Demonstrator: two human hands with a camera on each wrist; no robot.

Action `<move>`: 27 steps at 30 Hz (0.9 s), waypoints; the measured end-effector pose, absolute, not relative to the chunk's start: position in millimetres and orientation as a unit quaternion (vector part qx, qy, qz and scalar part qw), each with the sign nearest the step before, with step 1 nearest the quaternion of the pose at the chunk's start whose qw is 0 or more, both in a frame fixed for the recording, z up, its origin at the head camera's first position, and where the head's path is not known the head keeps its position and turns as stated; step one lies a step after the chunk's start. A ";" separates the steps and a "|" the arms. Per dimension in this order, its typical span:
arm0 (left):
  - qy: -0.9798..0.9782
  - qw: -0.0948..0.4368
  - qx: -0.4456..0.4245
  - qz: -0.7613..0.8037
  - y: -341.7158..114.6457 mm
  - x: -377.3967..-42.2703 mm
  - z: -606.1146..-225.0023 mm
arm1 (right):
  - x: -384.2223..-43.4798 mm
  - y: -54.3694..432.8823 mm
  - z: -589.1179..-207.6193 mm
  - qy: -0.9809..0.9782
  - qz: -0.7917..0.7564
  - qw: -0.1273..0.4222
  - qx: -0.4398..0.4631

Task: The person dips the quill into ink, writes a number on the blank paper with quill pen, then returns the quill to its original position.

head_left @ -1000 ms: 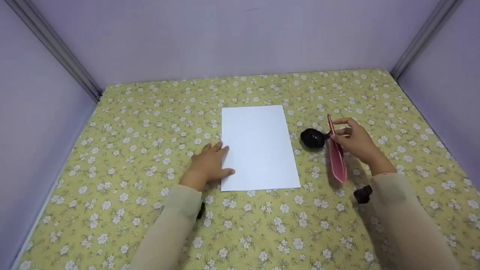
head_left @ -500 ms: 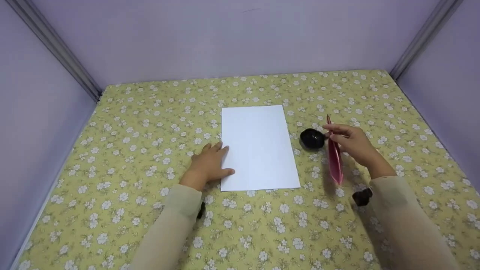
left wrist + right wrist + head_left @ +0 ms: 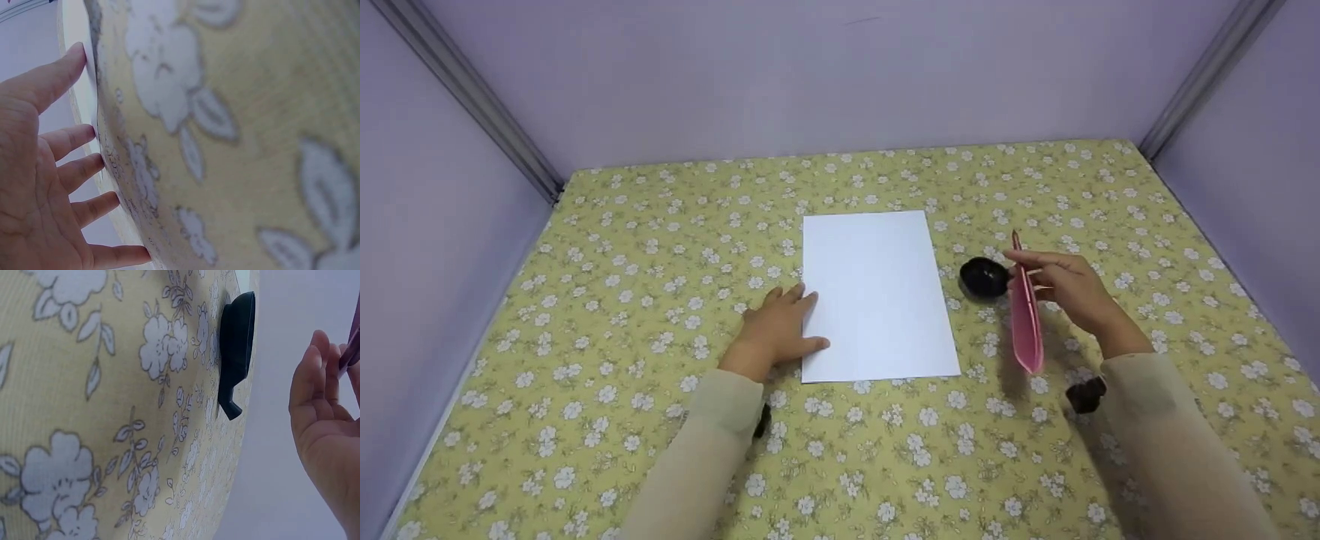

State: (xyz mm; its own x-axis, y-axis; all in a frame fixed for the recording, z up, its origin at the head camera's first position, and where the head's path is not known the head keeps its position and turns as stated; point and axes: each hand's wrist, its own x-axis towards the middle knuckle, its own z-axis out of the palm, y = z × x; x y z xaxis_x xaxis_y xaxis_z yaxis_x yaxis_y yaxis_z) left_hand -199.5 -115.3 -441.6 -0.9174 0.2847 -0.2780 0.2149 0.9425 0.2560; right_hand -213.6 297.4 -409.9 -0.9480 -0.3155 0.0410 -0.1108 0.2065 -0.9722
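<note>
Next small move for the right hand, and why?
I'd probably shift the right hand left over the white paper, passing above the black scoop: it pinches the pink item clear of the table, the scoop sits between item and paper, and the left hand rests on the paper's left edge.

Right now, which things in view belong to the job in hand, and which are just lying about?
Apparently in the job:
white paper, touched by left fingers
pink pouch-like item, held by right fingers
black scoop, probably, nearby but unheld

Just there:
floral tablecloth
purple walls
</note>
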 end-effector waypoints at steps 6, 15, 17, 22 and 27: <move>0.973 0.157 0.127 0.111 -115.4 -199.7 -441.4 | -213.4 299.8 -412.9 0.784 -0.592 0.067 -0.175; 0.974 0.152 0.129 0.108 -115.6 -200.6 -443.7 | -214.1 296.9 -415.4 0.777 -0.601 0.039 -0.183; 0.974 0.151 0.129 0.106 -115.7 -200.9 -444.0 | -214.0 296.6 -415.4 0.786 -0.592 0.031 -0.175; 0.975 0.152 0.129 0.102 -115.4 -201.3 -444.1 | -214.5 296.0 -416.4 0.806 -0.571 0.016 -0.157; 0.974 0.154 0.128 0.103 -115.3 -201.4 -444.7 | -214.1 294.9 -415.5 0.805 -0.571 0.023 -0.160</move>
State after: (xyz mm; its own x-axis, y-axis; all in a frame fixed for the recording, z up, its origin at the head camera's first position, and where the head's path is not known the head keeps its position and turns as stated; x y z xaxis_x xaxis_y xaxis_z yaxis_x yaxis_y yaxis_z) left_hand -201.4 -115.3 -444.7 -0.9196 0.2810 -0.2745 0.2172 0.9460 0.2407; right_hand -214.1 294.9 -415.5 -0.9475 -0.2848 0.1454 -0.2315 0.2973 -0.9263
